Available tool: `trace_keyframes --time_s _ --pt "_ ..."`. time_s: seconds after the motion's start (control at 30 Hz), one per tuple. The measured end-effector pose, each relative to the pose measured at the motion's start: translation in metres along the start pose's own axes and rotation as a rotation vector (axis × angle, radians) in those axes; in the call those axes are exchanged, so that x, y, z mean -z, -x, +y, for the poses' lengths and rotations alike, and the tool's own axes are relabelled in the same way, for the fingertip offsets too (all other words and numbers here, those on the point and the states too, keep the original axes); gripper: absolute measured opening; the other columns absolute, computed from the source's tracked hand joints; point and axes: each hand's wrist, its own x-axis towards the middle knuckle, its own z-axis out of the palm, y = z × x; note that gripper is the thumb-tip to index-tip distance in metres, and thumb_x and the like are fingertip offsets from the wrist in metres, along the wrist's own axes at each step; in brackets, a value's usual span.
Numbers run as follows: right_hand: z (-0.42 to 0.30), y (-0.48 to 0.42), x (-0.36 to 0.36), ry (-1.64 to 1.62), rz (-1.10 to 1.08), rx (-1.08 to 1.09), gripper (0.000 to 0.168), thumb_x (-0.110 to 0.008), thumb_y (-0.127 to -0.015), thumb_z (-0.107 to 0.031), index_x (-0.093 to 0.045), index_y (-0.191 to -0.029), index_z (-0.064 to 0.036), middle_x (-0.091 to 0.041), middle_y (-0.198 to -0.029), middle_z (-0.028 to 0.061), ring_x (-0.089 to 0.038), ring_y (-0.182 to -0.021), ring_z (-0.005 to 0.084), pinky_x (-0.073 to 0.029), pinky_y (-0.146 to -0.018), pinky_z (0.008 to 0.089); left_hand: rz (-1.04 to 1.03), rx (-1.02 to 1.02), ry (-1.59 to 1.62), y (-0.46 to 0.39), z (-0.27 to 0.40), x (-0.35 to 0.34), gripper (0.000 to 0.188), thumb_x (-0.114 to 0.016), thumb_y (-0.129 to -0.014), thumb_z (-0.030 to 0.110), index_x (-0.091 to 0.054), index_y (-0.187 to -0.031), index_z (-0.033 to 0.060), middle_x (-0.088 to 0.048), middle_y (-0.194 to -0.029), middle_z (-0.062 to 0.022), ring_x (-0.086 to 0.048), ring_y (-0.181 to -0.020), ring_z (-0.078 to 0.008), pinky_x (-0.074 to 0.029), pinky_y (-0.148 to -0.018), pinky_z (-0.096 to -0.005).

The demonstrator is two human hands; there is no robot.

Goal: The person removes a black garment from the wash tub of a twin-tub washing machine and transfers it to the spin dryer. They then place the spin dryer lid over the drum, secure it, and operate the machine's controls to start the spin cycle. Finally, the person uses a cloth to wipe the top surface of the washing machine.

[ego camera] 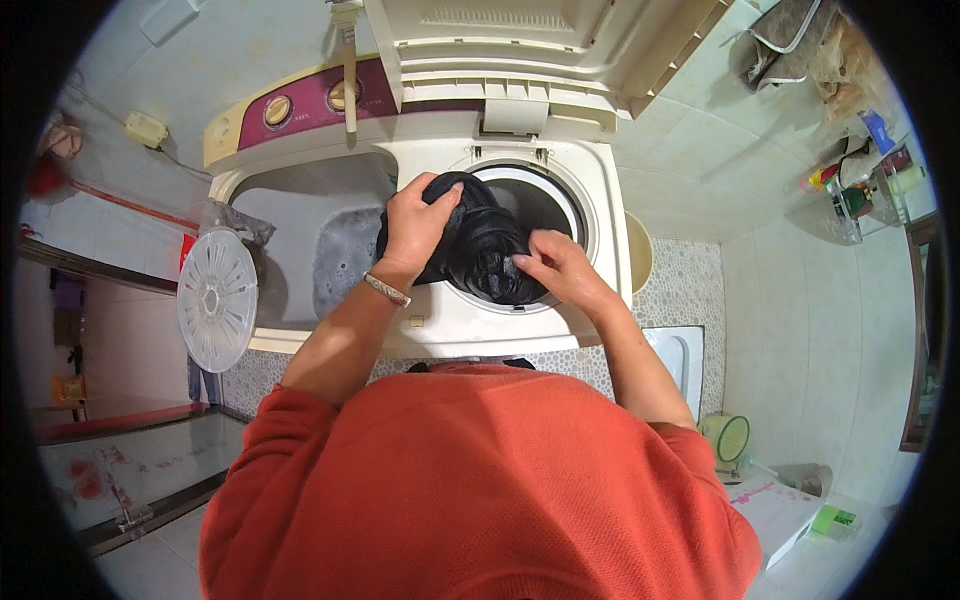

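Observation:
A wet black garment (pixel 480 240) lies bunched across the rim of the round spin tub (pixel 577 217) in a twin-tub washing machine (pixel 420 337). My left hand (pixel 420 221) grips its upper left part, thumb on top, near the divider between the tubs. My right hand (pixel 559 266) pinches the garment's lower right side over the spin tub. Left of the garment, the wash tub (pixel 277 195) holds grey, sudsy water (pixel 345 255). Part of the garment hangs at the wash tub's right edge; its underside is hidden.
The raised lid (pixel 510 60) stands behind the spin tub. A round slotted plastic disc (pixel 217 300) rests at the machine's left edge. Two dials (pixel 277 111) sit on the purple panel, with a pipe (pixel 350 82) in front. A yellowish basin (pixel 639 251) is right of the machine.

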Motion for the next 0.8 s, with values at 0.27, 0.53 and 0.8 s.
trace_keyframes --time_s 0.27,0.53,0.8 --pt "-0.03 0.049 0.021 0.096 0.022 0.186 0.018 -0.058 -0.079 -0.007 -0.044 -0.069 0.0 -0.044 -0.071 0.0145 -0.045 -0.071 0.0322 -0.039 -0.066 0.0386 0.135 0.105 0.009 -0.023 -0.017 0.01 0.029 -0.065 -0.084 0.026 -0.064 -0.088 -0.0029 -0.065 -0.073 -0.007 -0.056 -0.067 -0.0126 -0.047 -0.066 -0.0301" --pt "-0.01 0.075 0.026 0.225 0.267 -0.321 0.024 -0.064 -0.081 -0.018 -0.057 -0.093 0.001 -0.057 -0.093 0.0195 -0.055 -0.087 0.0347 -0.044 -0.078 0.0416 0.062 0.169 0.444 -0.037 0.016 -0.025 0.028 -0.058 -0.09 0.024 -0.064 -0.091 -0.003 -0.062 -0.081 -0.0018 -0.052 -0.073 -0.0092 -0.044 -0.067 -0.0254" --pt "-0.023 0.01 0.031 -0.22 0.47 -0.126 0.049 -0.071 -0.081 -0.015 -0.051 -0.122 0.0 -0.056 -0.119 0.0133 -0.052 -0.109 0.0203 -0.041 -0.094 0.0336 -0.317 -0.166 0.455 -0.025 0.137 -0.052 0.03 -0.057 -0.092 0.025 -0.062 -0.089 -0.0042 -0.056 -0.077 0.0054 -0.044 -0.072 -0.0035 -0.04 -0.066 -0.0203"
